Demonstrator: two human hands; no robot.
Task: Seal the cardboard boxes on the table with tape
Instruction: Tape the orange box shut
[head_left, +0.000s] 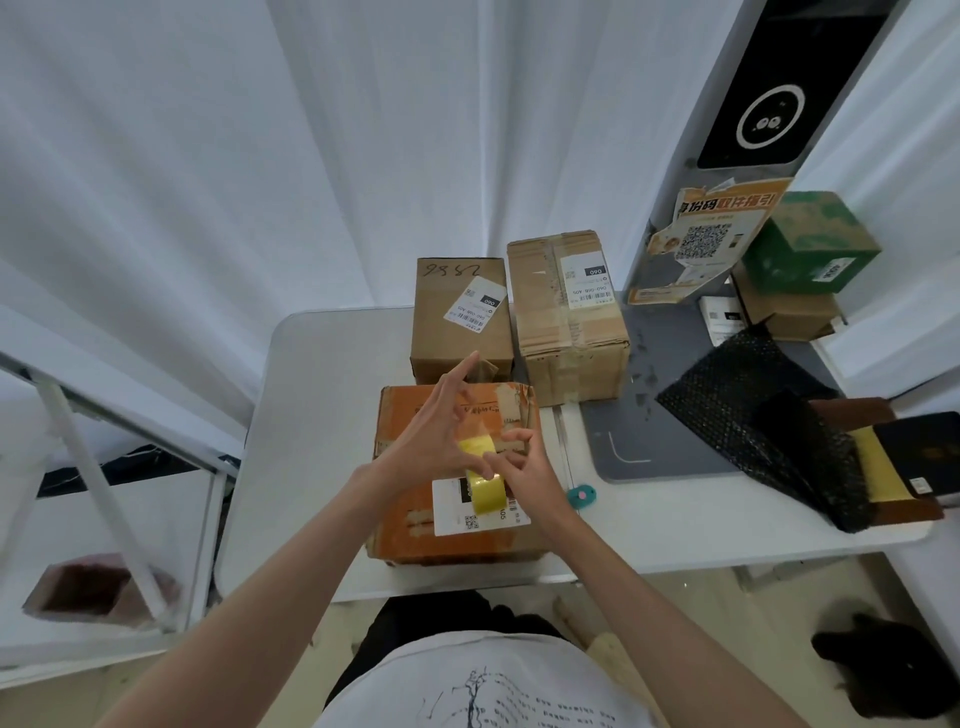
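Note:
An orange cardboard box (415, 525) with a white label lies at the table's near edge, below both hands. My right hand (530, 467) grips a roll of yellow tape (485, 491) just above the box. A clear strip of tape (480, 371) runs from the roll up along my left hand (431, 441), and its end sticks to the fingertips. The left fingers are stretched out, the thumb down by the roll. Two brown boxes stand behind: a smaller box (457, 332) on the left and a taped box (571, 332) on the right.
A small teal object (582, 493) lies on the white table (311, 441) right of the orange box. Further right are a grey mat (665, 441), black bubble wrap (769, 426), a dark box (930, 457) and a green box (810, 244) on a brown one. White curtains hang behind.

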